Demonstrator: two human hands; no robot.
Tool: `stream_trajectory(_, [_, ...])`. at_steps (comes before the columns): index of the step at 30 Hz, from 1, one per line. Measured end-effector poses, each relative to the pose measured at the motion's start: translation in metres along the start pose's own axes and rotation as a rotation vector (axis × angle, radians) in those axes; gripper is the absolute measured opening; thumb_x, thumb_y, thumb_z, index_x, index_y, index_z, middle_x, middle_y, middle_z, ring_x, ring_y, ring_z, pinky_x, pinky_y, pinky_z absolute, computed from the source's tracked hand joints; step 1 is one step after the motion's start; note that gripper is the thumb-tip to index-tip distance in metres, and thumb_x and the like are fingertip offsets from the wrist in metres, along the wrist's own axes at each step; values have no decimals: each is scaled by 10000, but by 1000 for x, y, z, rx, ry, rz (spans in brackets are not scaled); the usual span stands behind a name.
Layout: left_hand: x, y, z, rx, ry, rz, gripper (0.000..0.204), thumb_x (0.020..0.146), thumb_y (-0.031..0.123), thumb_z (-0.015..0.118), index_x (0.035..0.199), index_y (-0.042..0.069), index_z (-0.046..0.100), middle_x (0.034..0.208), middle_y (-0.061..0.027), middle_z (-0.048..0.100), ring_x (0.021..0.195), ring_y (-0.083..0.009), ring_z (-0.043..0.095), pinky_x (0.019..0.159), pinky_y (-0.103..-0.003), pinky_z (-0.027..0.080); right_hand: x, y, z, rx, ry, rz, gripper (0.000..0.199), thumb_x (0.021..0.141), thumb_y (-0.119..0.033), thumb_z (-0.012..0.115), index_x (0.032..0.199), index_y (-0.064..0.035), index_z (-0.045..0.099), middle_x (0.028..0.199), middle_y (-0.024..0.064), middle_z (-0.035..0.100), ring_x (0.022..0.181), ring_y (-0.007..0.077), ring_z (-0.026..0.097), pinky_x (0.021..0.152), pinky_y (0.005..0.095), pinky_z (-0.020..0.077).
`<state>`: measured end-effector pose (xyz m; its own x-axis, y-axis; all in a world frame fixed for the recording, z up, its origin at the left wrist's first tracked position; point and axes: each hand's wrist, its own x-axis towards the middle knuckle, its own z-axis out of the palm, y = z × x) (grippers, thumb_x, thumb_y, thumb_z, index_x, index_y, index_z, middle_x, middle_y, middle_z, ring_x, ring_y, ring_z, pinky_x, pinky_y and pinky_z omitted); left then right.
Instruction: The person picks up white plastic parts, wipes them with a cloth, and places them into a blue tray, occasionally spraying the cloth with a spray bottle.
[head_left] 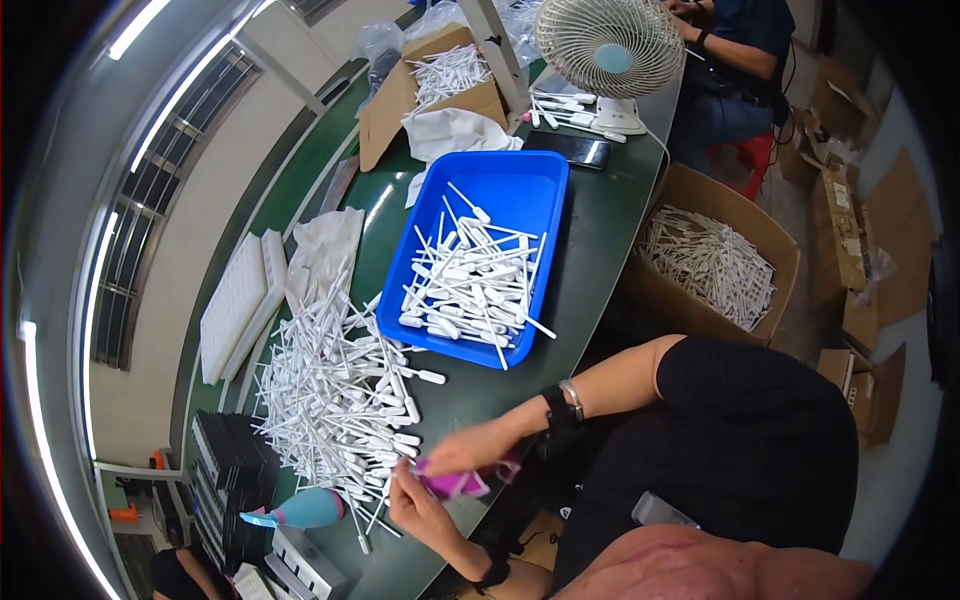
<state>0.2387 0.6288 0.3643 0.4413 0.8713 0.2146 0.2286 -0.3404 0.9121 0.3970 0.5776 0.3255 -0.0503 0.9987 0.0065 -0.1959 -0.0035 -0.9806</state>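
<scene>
Purple cloth (455, 483) is grasped by the right hand (468, 446), near the edge of the desk (590, 230). Left hand (422, 508) is held just beside it; what its fingers grip can't be told. White plastic pipettes (330, 400) are heaped alongside the blue tray (510, 185).

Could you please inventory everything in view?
Tray: one, blue, on table
Droppers: uncountable, white, on table, in tray and cartons
Cartons: several, brown, top and right
Fan: one, cream, near phone
Phone: one, black, near tray
Rags: two, white, near tray
Slabs: two, white, left
Stacked cases: several, black, lower left
Bulbous object: one, teal, beside droppers
Co-workers: two, dark-clothed, upper right, lower left
Cloth: one, purple, at hands
Left hand, right hand: two, bare, at cloth
</scene>
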Motion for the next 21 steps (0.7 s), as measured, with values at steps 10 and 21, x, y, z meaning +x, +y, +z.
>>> stream_trajectory(10, [-2,18,10,-589,209,-209,291,959,199,503,856,-28,652,545,11,507,460,-92,435,425,-276,344,-33,7,12,-283,186,-137,434,963,-421,454,936,-16,609,756,11,595,661,138,538,621,331,448])
stream_trajectory(21, [-8,50,82,428,29,975,150,792,68,693,933,17,695,761,-130,672,599,-259,628,529,-346,495,-25,46,-20,553,226,-214,305,956,-313,497,993,-23,583,828,3,580,754,118,533,695,265,462])
